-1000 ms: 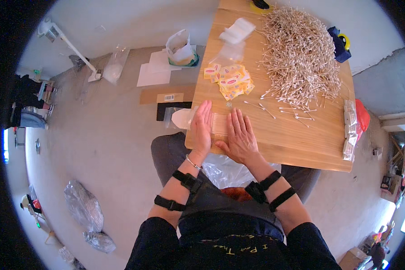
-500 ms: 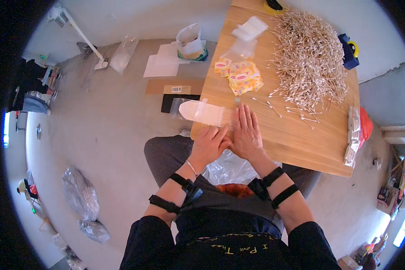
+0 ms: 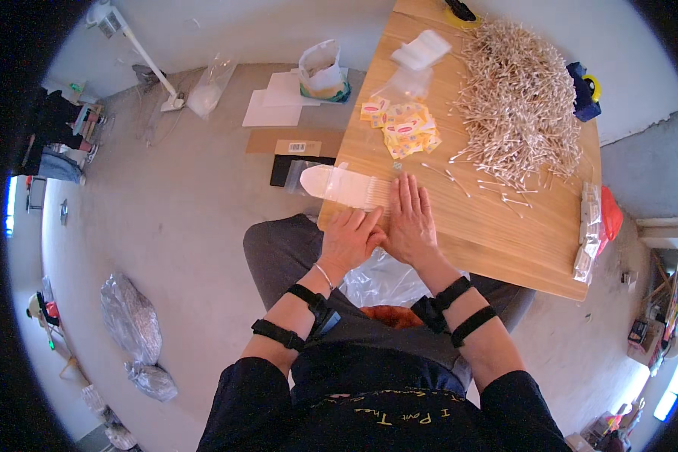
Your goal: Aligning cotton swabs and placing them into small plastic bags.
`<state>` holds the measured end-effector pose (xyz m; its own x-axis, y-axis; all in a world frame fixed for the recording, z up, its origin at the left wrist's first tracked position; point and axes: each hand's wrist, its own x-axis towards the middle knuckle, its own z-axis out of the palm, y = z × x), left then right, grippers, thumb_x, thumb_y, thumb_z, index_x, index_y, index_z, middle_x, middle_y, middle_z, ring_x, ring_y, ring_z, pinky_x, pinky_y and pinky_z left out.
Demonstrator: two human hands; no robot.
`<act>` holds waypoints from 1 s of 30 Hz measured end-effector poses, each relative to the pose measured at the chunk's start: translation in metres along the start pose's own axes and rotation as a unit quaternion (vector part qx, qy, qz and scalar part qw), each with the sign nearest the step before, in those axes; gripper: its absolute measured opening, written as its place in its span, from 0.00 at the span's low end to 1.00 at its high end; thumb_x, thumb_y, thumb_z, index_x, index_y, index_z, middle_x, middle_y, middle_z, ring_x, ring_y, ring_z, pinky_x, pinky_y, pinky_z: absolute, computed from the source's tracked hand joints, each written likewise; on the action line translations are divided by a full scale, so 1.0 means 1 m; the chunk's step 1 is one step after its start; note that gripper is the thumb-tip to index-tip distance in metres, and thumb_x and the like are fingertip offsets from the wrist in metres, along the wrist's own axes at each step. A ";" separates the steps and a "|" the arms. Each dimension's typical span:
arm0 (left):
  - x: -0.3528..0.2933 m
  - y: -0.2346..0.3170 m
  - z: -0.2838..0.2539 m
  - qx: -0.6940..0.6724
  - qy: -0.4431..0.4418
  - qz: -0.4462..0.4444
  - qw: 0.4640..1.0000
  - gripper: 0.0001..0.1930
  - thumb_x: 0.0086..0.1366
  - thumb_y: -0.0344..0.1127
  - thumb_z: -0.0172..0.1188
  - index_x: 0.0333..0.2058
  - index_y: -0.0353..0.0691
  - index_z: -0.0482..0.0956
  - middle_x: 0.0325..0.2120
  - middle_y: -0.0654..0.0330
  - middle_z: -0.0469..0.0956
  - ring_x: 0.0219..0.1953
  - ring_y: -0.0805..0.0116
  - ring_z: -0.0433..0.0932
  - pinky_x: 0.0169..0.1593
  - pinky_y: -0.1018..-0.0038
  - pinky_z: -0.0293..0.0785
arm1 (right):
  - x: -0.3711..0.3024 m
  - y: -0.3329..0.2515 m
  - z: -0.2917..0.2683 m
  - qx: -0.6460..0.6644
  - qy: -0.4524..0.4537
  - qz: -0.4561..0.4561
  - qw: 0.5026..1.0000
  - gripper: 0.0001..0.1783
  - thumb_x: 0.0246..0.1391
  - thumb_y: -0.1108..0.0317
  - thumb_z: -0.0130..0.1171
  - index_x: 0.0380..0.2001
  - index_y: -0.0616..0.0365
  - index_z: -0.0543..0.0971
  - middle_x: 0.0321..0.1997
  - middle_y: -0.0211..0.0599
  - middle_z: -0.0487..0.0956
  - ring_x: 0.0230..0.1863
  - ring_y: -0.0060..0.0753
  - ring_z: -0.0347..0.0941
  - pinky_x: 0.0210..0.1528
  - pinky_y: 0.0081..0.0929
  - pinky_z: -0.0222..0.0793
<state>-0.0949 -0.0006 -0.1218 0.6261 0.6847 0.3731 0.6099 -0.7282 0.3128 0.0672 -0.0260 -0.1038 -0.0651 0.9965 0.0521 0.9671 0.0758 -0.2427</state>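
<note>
Side by side at the table's near left corner, both my hands rest over a row of cotton swabs [image 3: 377,192]. The row adjoins a white card with a rounded end [image 3: 339,185], which sticks out past the table edge with clear plastic around it. My right hand [image 3: 410,226] lies flat on the row's right end, fingers stretched forward. My left hand [image 3: 352,237] touches the near side of the row, its fingers apart and partly bent, its thumb side against the right hand. The swabs beneath my palms are hidden. Several loose swabs [image 3: 457,181] lie beyond my right hand.
A large heap of cotton swabs [image 3: 516,98] covers the table's far right. Yellow printed slips [image 3: 407,128] and clear plastic bags [image 3: 422,51] lie farther left. Filled packs [image 3: 587,233] line the right edge, near tape dispensers [image 3: 584,90]. Clear plastic [image 3: 388,279] covers my lap.
Both hands keep almost the same place on the swab row. The whole view has shifted slightly; nothing has visibly been picked up or let go.
</note>
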 end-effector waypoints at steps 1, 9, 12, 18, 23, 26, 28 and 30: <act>0.001 0.000 0.000 0.001 0.000 0.000 1.000 0.28 0.59 0.51 0.55 0.55 0.44 0.71 0.31 0.60 0.69 0.35 0.60 0.70 0.38 0.64 0.68 | 0.000 0.000 0.000 0.000 0.001 0.000 1.000 0.50 0.51 0.43 0.53 0.64 0.72 0.52 0.71 0.56 0.47 0.74 0.50 0.38 0.72 0.44 0.32; 0.006 0.005 -0.002 0.027 -0.041 -0.023 0.999 0.31 0.58 0.54 0.54 0.57 0.44 0.69 0.32 0.60 0.71 0.36 0.60 0.71 0.40 0.64 0.66 | 0.000 0.000 -0.002 0.002 -0.017 0.003 1.000 0.47 0.49 0.50 0.53 0.64 0.72 0.53 0.71 0.56 0.48 0.74 0.49 0.38 0.72 0.44 0.33; 0.008 0.006 -0.002 -0.013 -0.022 -0.028 0.999 0.30 0.55 0.50 0.59 0.55 0.43 0.71 0.29 0.57 0.70 0.34 0.56 0.70 0.40 0.61 0.66 | 0.001 0.001 -0.001 -0.008 -0.012 0.003 1.000 0.47 0.48 0.51 0.54 0.64 0.72 0.53 0.71 0.56 0.48 0.74 0.50 0.38 0.72 0.44 0.33; 0.010 0.006 -0.001 -0.024 -0.017 -0.045 0.999 0.28 0.58 0.49 0.58 0.55 0.43 0.71 0.30 0.56 0.72 0.35 0.53 0.71 0.41 0.59 0.67 | -0.001 0.000 -0.003 0.005 -0.013 0.001 1.000 0.45 0.49 0.51 0.50 0.63 0.72 0.54 0.71 0.56 0.48 0.74 0.49 0.38 0.72 0.45 0.34; 0.019 0.013 -0.006 0.002 -0.082 -0.090 0.993 0.30 0.60 0.53 0.54 0.57 0.43 0.69 0.34 0.58 0.74 0.36 0.58 0.72 0.40 0.63 0.69 | 0.000 0.003 0.004 -0.007 0.004 -0.003 1.000 0.43 0.50 0.51 0.47 0.63 0.71 0.55 0.71 0.56 0.47 0.74 0.50 0.38 0.72 0.45 0.33; 0.019 0.012 -0.006 0.013 -0.075 -0.075 0.994 0.30 0.60 0.53 0.55 0.57 0.43 0.69 0.34 0.58 0.74 0.36 0.59 0.73 0.40 0.64 0.69 | -0.001 0.002 0.004 -0.013 0.001 -0.002 1.000 0.42 0.51 0.52 0.45 0.63 0.71 0.55 0.72 0.56 0.47 0.74 0.50 0.38 0.72 0.45 0.32; 0.019 0.012 -0.005 0.014 -0.070 -0.070 0.995 0.30 0.60 0.52 0.55 0.57 0.43 0.69 0.34 0.58 0.75 0.36 0.59 0.73 0.40 0.64 0.69 | 0.000 0.002 0.004 -0.018 -0.002 -0.001 1.000 0.42 0.51 0.52 0.45 0.63 0.71 0.55 0.72 0.56 0.47 0.74 0.50 0.38 0.72 0.46 0.32; 0.019 0.013 -0.007 0.022 -0.080 -0.073 0.994 0.30 0.59 0.52 0.55 0.57 0.43 0.69 0.34 0.59 0.74 0.35 0.59 0.72 0.40 0.64 0.69 | 0.000 0.002 0.005 -0.021 -0.007 -0.001 1.000 0.42 0.51 0.52 0.44 0.64 0.71 0.55 0.72 0.56 0.47 0.74 0.50 0.37 0.72 0.46 0.32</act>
<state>-0.0790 0.0028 -0.1049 0.5960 0.7821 0.1819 0.7190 -0.6206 0.3129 0.0681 -0.0258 -0.1093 -0.0704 0.9968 0.0385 0.9766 0.0768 -0.2008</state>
